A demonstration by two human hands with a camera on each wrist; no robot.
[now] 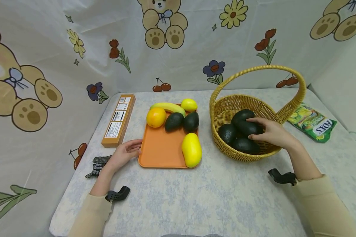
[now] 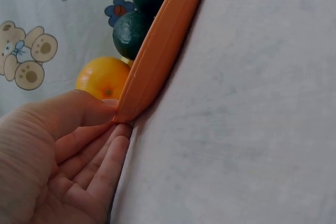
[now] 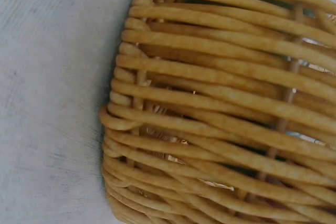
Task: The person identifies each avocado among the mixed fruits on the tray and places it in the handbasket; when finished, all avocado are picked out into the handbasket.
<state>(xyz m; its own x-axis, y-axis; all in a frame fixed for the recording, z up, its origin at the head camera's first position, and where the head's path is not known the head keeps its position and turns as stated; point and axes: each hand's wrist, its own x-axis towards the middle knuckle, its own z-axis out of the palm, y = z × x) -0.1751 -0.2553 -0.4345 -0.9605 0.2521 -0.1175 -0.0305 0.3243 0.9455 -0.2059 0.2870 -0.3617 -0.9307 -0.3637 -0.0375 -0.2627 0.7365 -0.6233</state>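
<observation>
My left hand (image 1: 125, 154) pinches the left rim of an orange tray (image 1: 163, 151), thumb and fingertips on its edge in the left wrist view. On the tray lie an orange (image 1: 156, 117), a banana (image 1: 167, 106), a lemon (image 1: 189, 104), two dark avocados (image 1: 174, 121) and a yellow mango (image 1: 192, 150). To the right stands a wicker basket (image 1: 223, 146) with several avocados inside. Reaching over its right side, my right hand (image 1: 271, 131) grips the upper avocado (image 1: 245, 127) between thumb and fingers. Only the basket's woven wall (image 3: 220, 98) shows in the right wrist view; that hand is out of sight there.
The basket's tall handle (image 1: 255, 69) arches above it. A green FOX'S bag (image 1: 312, 123) lies right of the basket. Left of the tray are a long brown box (image 1: 118, 121) and a black packet (image 1: 98, 166). A printed cloth (image 1: 178, 65) hangs behind the table.
</observation>
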